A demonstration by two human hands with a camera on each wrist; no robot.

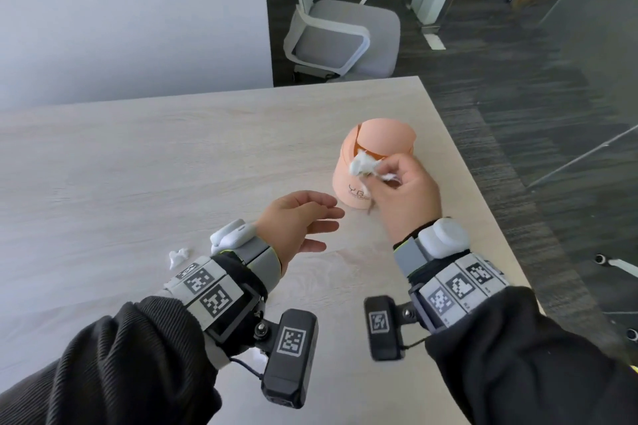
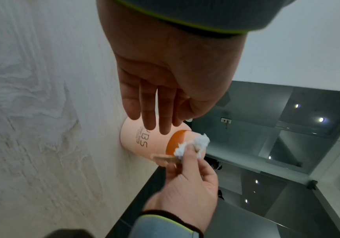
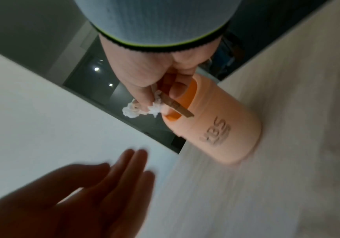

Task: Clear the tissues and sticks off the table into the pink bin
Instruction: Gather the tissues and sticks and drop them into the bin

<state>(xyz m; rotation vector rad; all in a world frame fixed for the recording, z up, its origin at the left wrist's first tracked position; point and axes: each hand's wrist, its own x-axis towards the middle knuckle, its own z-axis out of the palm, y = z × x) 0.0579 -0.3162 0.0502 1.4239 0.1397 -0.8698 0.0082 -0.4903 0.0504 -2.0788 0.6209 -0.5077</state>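
Pink bin [image 1: 366, 169] is standing upright on the bench [image 1: 172, 155], near its far right corner. Using the bin as reference.

Right hand [image 1: 405, 190] is sitting at the bin's mouth, on its near-right side, fingers curled and pinching a crumpled white tissue [image 1: 362, 164] together with a wooden stick [image 3: 176, 107]. Tissue is hanging right over the opening's rim; stick is angling down across the bin's front wall. Can't tell if either is touching the bin.

Left hand [image 1: 303, 221] is hovering just left of the bin and nearer the person, fingers straight and relaxed, gripping nothing, fingertips pointing at the bin's base but apart from it.

Another small tissue scrap [image 1: 177, 256] is lying on the bench well left of the bin, beside the left wrist.

Grey office chair [image 1: 338, 28] is sitting on the floor beyond the bench, behind the bin.
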